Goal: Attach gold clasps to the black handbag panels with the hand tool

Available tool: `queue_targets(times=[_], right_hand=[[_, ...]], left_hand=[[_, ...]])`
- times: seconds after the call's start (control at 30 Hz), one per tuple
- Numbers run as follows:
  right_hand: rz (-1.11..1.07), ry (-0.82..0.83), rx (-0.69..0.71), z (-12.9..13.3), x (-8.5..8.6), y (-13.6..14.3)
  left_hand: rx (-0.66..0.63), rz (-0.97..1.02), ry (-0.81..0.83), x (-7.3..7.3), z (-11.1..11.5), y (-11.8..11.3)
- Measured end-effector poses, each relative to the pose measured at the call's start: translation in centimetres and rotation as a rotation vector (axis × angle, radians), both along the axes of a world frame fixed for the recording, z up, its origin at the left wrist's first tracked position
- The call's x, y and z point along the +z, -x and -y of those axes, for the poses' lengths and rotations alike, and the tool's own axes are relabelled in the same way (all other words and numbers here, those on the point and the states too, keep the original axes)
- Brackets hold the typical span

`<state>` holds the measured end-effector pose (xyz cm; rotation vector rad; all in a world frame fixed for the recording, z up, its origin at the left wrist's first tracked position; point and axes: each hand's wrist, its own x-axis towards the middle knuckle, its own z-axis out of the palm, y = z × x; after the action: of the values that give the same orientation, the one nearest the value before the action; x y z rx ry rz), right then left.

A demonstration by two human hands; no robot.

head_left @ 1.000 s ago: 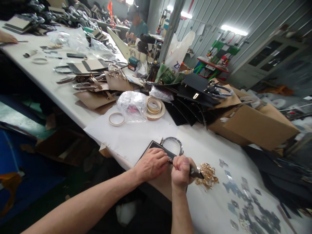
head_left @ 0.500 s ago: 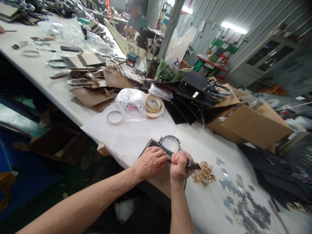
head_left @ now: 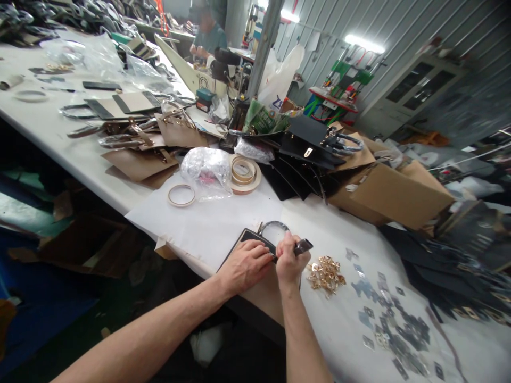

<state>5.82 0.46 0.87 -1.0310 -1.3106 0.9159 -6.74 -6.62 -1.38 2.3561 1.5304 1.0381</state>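
— While I observe from afar, where does the black bag [head_left: 248, 234] lie?
— I see it at the near edge of the bench [head_left: 335, 332], beneath the left hand [head_left: 247, 263], whose fingers rest released across it. The right hand [head_left: 290, 260] clenches a dark tool [head_left: 304, 246]; gold fittings [head_left: 326, 276] lie nearby.

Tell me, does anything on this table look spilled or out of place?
Perhaps the small gold pieces beside the right hand: they lie in a loose heap straight on the table, with flat plates scattered beyond. It looks spilled, but could be deliberate. Nothing looks clearly damaged.
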Motion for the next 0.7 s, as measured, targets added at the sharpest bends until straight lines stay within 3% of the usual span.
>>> queue_targets(times=[0.1, 0.27, 0.4, 0.7], right_hand=[[-0.210, -0.014, -0.003, 0.4, 0.4, -0.5], [-0.468, 0.041, -0.033, -0.3, 2.5, -1.6], [-0.500, 0.200, 0.031, -1.3, 2.9, -1.3], [-0.462, 0.301, 0.040, -3.1, 2.1, 0.3]], left_hand=[[0.019, -0.018, -0.008, 0.0, 0.1, -0.1], [0.022, -0.068, -0.010, -0.2, 0.3, 0.2], [0.035, -0.098, -0.038, -0.2, 0.4, 0.3], [0.044, -0.114, -0.045, -0.3, 0.4, 0.1]])
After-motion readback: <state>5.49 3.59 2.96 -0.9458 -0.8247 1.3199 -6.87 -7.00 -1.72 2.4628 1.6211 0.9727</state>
